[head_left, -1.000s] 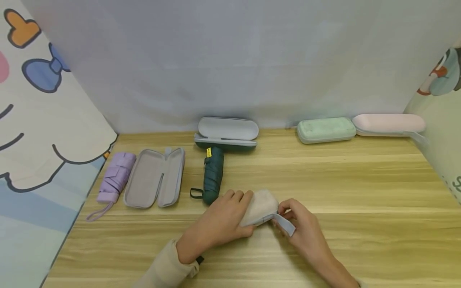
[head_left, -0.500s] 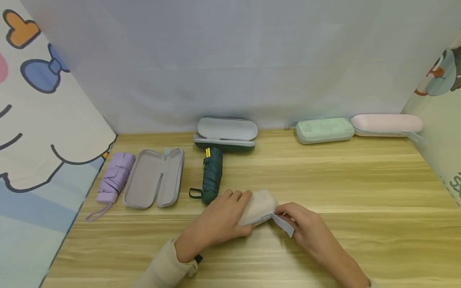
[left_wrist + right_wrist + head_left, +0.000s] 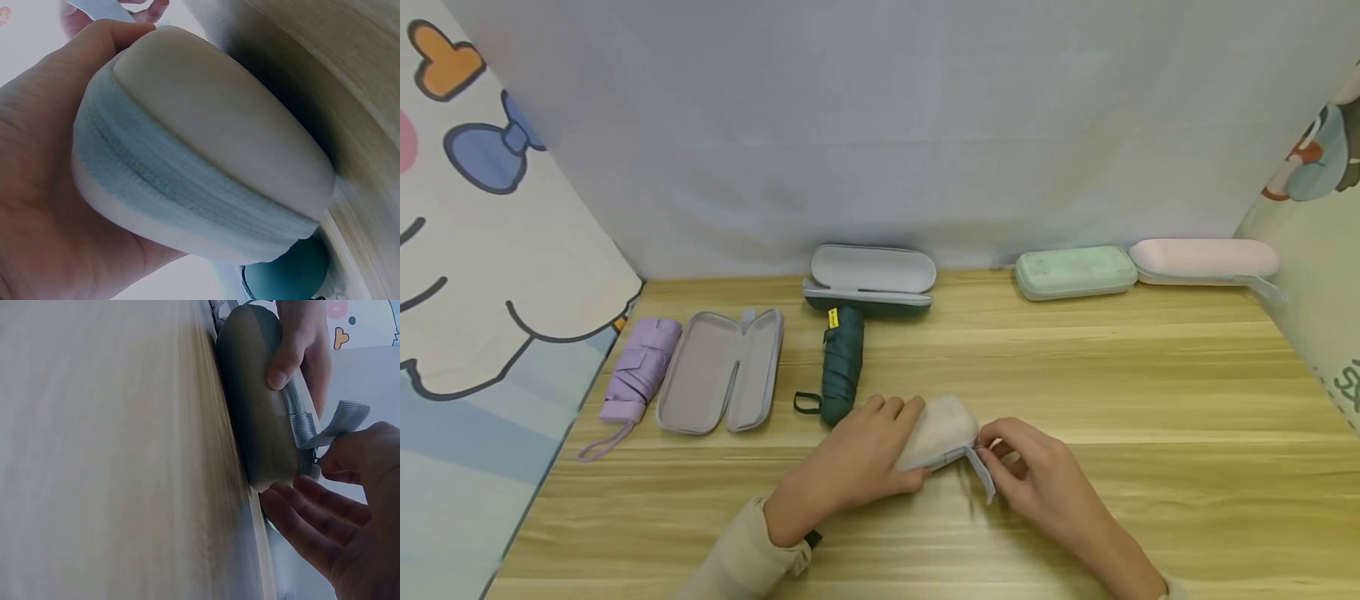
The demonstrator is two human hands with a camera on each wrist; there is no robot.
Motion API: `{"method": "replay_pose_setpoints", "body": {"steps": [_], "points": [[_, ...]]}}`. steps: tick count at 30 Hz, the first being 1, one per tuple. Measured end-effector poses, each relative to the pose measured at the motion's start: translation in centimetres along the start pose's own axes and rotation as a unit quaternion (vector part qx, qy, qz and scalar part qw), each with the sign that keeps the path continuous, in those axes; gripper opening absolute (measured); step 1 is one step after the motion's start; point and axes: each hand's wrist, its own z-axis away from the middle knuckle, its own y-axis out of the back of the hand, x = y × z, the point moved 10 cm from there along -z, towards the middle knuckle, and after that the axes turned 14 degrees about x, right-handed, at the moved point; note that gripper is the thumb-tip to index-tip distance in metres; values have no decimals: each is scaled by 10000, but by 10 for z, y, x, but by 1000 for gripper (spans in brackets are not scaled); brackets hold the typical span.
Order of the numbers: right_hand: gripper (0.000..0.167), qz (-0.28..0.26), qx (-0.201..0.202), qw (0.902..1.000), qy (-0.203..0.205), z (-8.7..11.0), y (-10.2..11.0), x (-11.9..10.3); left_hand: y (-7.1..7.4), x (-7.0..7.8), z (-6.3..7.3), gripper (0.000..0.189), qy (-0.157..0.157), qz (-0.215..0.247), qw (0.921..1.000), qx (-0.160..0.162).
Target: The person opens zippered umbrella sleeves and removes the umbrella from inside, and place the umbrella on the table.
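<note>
A cream zip case (image 3: 942, 429) with a pale blue-grey zipper band lies closed on the table in the head view. My left hand (image 3: 857, 458) grips its left end, fingers over the top and thumb along the near side. At the right end, my right hand (image 3: 1037, 475) pinches the small zipper pull (image 3: 317, 460) between thumb and index finger, as the right wrist view shows. The other fingers of that hand spread against the case's end. A grey ribbon tab (image 3: 982, 475) sticks out beside the thumb. The left wrist view shows the zipper band (image 3: 169, 169) running round the near end.
A folded dark green umbrella (image 3: 842, 367) lies just beyond my left hand. Further left are an open grey case (image 3: 700, 375) and a folded purple umbrella (image 3: 642, 367). Along the back stand an open dark green case (image 3: 872, 279), a mint case (image 3: 1075, 272) and a pink case (image 3: 1206, 258).
My right hand's fingers have shifted at the case's right end, and the ribbon tab has swung from pointing right to hanging toward me. The left hand and the case have stayed put.
</note>
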Motion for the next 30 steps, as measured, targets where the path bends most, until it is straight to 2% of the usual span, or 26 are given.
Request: {"method": "replay_pose_setpoints", "body": {"steps": [4,8,13,19,26,30], "points": [[25,15,35,9997,-252,0,1,7,0,0,0,80,3,3,10000,-10],[25,129,150,9993,-326,-1,4,10,0,1,1,79,-24,19,10000,-12],[25,149,289,9984,-465,-2,9,16,2,3,1,76,-184,10,9998,-17],[26,141,239,9974,-662,-2,8,24,6,9,2,73,-510,-118,9986,79],[22,109,129,9971,-744,-3,6,28,3,16,2,76,-601,-191,9979,-168],[22,167,54,9967,-791,-1,5,32,2,23,3,77,-729,-356,9965,-204]]}}
